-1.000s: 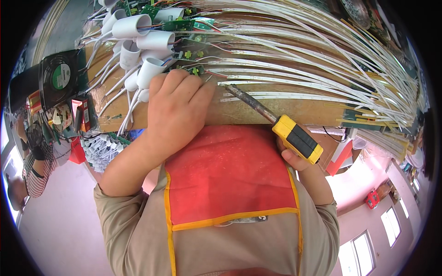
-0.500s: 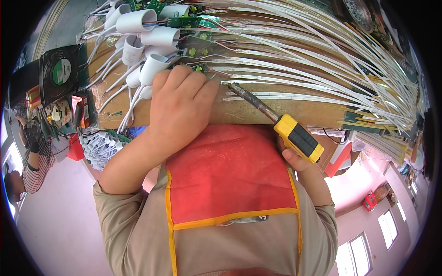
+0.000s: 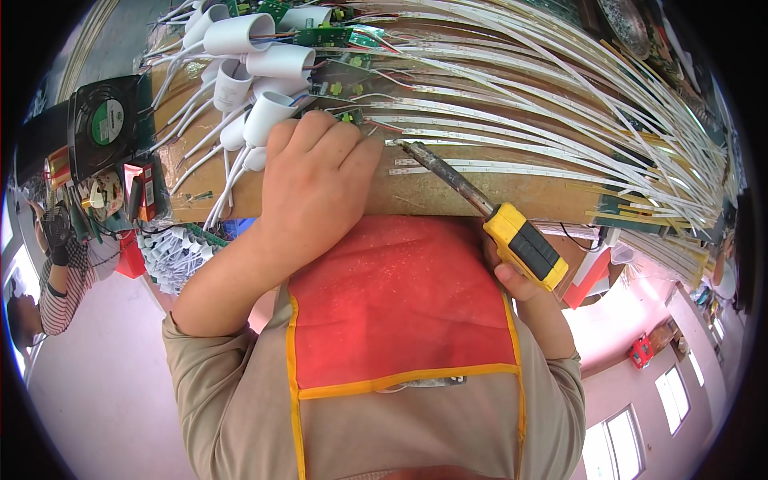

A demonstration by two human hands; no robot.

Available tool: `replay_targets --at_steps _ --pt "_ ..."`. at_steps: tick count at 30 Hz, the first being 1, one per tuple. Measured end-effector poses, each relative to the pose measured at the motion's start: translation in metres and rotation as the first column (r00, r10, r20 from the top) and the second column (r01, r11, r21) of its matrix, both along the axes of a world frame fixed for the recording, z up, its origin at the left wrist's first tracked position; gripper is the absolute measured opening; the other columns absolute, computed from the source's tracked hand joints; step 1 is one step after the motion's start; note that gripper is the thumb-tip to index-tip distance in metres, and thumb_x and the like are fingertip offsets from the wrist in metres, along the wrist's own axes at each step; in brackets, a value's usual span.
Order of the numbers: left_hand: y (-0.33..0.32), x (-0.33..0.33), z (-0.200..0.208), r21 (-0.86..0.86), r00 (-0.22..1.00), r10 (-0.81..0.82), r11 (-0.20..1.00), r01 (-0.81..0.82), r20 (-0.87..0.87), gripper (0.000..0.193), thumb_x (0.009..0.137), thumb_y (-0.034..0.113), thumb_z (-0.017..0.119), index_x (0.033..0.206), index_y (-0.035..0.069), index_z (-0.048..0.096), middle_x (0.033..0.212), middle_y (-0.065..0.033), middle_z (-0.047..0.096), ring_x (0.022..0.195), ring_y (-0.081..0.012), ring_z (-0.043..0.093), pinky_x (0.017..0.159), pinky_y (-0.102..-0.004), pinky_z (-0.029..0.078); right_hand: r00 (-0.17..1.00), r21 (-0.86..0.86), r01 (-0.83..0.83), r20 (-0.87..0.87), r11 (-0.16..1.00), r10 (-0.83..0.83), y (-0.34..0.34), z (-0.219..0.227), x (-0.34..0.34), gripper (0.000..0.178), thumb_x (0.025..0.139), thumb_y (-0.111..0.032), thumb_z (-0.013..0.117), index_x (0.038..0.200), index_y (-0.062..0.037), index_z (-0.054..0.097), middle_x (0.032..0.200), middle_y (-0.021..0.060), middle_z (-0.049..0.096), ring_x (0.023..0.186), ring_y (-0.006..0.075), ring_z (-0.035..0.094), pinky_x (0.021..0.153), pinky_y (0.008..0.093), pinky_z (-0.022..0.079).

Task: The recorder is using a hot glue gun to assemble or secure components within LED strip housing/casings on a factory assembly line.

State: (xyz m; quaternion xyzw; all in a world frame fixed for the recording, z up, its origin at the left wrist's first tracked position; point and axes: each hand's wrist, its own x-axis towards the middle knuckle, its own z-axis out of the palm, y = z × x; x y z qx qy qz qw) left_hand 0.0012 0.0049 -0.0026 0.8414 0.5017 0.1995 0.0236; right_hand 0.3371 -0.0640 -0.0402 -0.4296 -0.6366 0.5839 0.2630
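Observation:
My right hand point(image 3: 516, 276) grips the yellow-and-black handle of a soldering iron point(image 3: 524, 244). Its metal shaft slants up to the left, with the tip at the near end of a white LED strip point(image 3: 468, 142). My left hand point(image 3: 320, 172) is closed in a pinch just left of that tip. Its fingertips are hidden from above, so what they hold cannot be made out. Beyond its knuckles lie a white plastic cup-shaped housing point(image 3: 268, 118) and a small green circuit board point(image 3: 350, 117). Thin wires run from the boards to the strips.
More white housings point(image 3: 238, 34) with cables crowd the far left of the wooden bench point(image 3: 448, 194). LED strips fan out to the right. A black fan point(image 3: 104, 128) and a red box point(image 3: 140, 192) stand at left. Another person point(image 3: 60, 280) sits further left.
The soldering iron has shifted slightly right, its tip moving a little along the strip end. My left hand has stayed almost still.

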Motion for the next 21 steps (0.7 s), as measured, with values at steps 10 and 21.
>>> replay_targets --at_steps 10,21 --pt "0.001 0.001 0.002 -0.02 1.0 0.009 1.0 -0.009 -0.009 0.022 0.074 0.013 0.065 0.095 0.012 0.071 0.09 0.0003 0.061 0.09 -0.0218 0.057 0.079 -0.0381 0.041 0.996 -0.186 0.03 -0.077 0.982 -0.045 -0.012 -0.012 0.011 0.057 0.084 -0.046 0.08 0.11 -0.0021 0.056 0.082 -0.0009 0.049 0.069 0.0093 0.044 0.061 0.0246 0.035" --pt "0.002 0.001 0.003 -0.025 1.0 0.008 1.0 -0.008 -0.006 0.02 0.075 0.013 0.066 0.094 0.013 0.07 0.089 0.0002 0.06 0.089 -0.022 0.056 0.079 -0.0381 0.04 1.0 0.068 -0.019 0.009 0.997 0.018 0.004 0.004 0.001 0.033 0.091 -0.036 0.068 0.07 -0.0123 0.059 0.072 0.0072 0.061 0.065 0.0321 0.06 0.056 0.0418 0.045"
